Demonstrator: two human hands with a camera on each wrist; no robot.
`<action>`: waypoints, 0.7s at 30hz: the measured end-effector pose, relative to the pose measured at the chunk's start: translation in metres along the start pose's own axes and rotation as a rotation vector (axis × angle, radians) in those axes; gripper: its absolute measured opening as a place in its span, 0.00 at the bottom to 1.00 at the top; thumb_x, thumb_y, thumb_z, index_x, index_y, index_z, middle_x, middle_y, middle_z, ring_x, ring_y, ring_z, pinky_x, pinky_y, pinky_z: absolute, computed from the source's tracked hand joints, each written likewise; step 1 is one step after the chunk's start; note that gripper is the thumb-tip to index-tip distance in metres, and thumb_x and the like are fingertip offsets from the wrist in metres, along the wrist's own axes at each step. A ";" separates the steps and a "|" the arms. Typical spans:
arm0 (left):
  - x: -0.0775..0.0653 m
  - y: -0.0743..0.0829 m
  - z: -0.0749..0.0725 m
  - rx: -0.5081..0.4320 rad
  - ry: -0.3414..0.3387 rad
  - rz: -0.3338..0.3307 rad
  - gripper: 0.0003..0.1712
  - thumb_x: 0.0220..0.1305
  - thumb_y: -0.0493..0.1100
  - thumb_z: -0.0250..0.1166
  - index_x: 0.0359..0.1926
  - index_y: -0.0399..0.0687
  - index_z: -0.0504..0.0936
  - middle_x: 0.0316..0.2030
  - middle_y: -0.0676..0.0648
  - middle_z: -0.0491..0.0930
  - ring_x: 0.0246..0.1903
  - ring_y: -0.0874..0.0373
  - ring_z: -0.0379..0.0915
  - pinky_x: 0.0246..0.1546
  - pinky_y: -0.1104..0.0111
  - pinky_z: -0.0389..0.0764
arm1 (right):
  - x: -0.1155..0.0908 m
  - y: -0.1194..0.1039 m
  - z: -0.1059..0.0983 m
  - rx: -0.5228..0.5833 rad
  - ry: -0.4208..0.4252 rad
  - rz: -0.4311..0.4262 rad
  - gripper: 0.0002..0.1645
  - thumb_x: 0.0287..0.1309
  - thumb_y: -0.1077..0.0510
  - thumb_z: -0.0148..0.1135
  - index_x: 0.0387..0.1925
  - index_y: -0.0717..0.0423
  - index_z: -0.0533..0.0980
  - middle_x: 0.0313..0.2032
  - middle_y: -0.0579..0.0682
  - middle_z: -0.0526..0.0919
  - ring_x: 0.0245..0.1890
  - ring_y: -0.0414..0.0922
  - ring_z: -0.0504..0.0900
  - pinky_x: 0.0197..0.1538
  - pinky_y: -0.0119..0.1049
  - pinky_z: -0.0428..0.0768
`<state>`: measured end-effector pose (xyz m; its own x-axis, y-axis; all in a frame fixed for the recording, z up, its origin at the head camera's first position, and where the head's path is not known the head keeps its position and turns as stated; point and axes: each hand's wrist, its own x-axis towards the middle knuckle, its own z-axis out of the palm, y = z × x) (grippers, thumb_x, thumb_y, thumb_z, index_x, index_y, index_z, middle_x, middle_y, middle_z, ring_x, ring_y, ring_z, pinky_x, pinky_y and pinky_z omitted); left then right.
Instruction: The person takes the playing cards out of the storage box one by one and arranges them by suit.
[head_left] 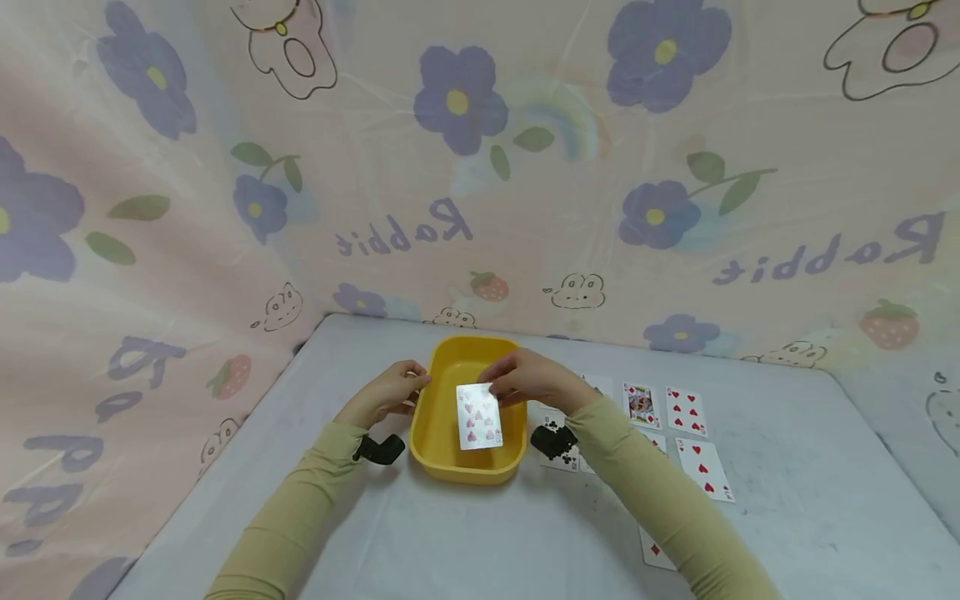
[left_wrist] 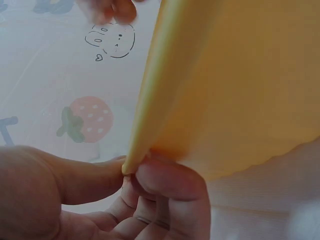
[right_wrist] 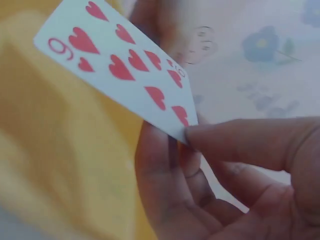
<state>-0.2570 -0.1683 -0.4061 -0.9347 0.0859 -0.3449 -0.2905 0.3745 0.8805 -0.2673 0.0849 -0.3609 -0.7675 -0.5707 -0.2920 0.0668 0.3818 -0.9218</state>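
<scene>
A nine of hearts playing card [right_wrist: 135, 65] is pinched at one corner between the thumb and fingers of my right hand [head_left: 528, 379]. In the head view the card overlaps the inside of a yellow plastic tub [head_left: 468, 476], its face up and shiny. My left hand [head_left: 390, 392] grips the tub's left rim, thumb on one side and curled fingers on the other, as the left wrist view shows close up [left_wrist: 170, 180]. Part of the tub's far right rim is hidden behind my right hand.
Face-up cards lie right of the tub in rows: a king of diamonds [head_left: 642, 405], a six of hearts [head_left: 686, 411], another heart card [head_left: 703, 469], and a diamond card [head_left: 656, 552] nearer me. My right forearm covers some. A printed cloth [head_left: 525, 208] hangs behind the white table [head_left: 810, 500].
</scene>
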 end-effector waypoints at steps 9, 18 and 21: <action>0.002 -0.001 -0.002 -0.007 -0.013 0.006 0.11 0.73 0.44 0.53 0.46 0.40 0.68 0.33 0.43 0.76 0.28 0.55 0.74 0.25 0.68 0.78 | -0.065 0.045 -0.054 0.024 0.050 -0.025 0.15 0.63 0.66 0.58 0.50 0.67 0.76 0.44 0.58 0.79 0.39 0.49 0.79 0.48 0.45 0.80; -0.002 0.000 -0.003 0.006 -0.017 0.001 0.11 0.73 0.44 0.53 0.47 0.39 0.68 0.33 0.43 0.75 0.28 0.55 0.73 0.25 0.69 0.78 | -0.131 0.107 -0.094 0.040 0.102 0.014 0.19 0.64 0.63 0.57 0.53 0.71 0.72 0.43 0.55 0.78 0.42 0.48 0.78 0.47 0.44 0.80; 0.000 -0.001 -0.002 0.014 -0.014 0.008 0.11 0.73 0.44 0.53 0.47 0.39 0.68 0.33 0.43 0.76 0.28 0.55 0.73 0.25 0.68 0.78 | -0.153 0.120 -0.103 0.034 0.121 0.052 0.19 0.64 0.63 0.57 0.52 0.72 0.72 0.45 0.55 0.78 0.43 0.48 0.79 0.47 0.43 0.80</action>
<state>-0.2573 -0.1706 -0.4065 -0.9342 0.1016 -0.3420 -0.2797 0.3867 0.8788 -0.2078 0.2930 -0.4008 -0.8338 -0.4578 -0.3086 0.1285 0.3827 -0.9149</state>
